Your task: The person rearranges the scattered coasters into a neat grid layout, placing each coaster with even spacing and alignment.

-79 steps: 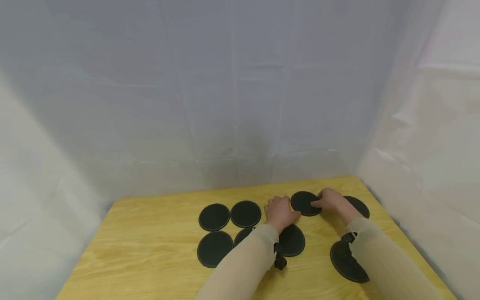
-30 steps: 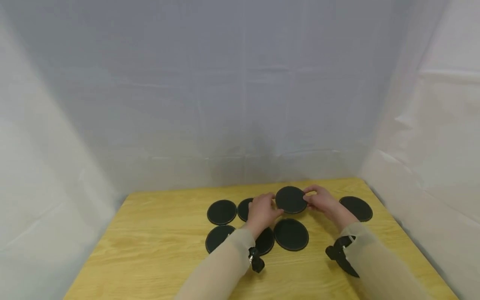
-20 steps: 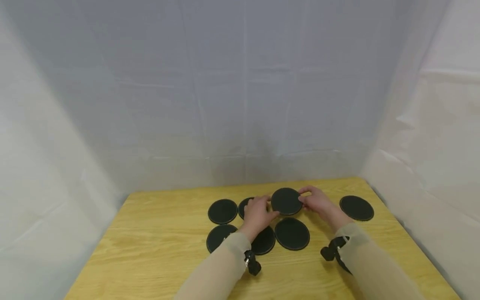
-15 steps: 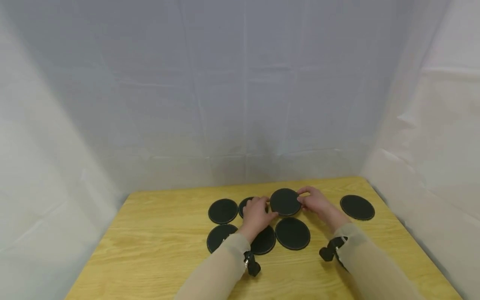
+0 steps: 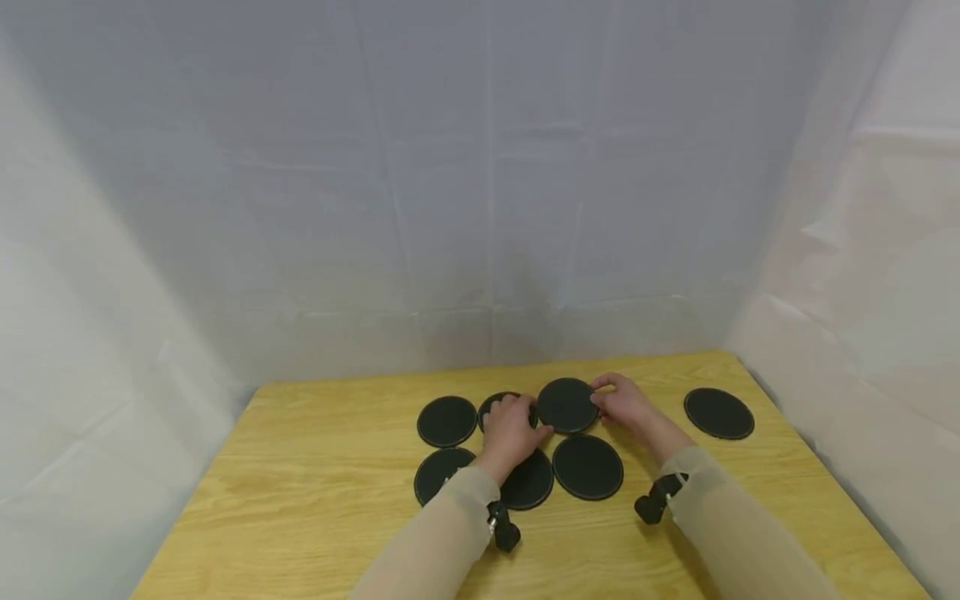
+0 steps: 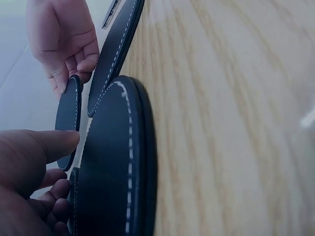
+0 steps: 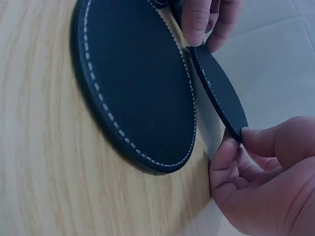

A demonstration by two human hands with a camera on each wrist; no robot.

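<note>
While both hands, the left hand (image 5: pixel 510 427) and right hand (image 5: pixel 628 407), pinch opposite rims of a round black stitched leather coaster (image 5: pixel 567 405), similar discs lie flat on the grained wooden desk (image 5: pixel 315 500).

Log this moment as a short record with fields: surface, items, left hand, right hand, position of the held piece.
surface: light wooden table
items: round black leather coasters with pale stitching, seven in the head view, one apart at far right
held coaster: lifted above the table, both hands at its rim
left hand: thumb touches its left rim
right hand: pinches its right rim
below it: another coaster flat on the table
</note>
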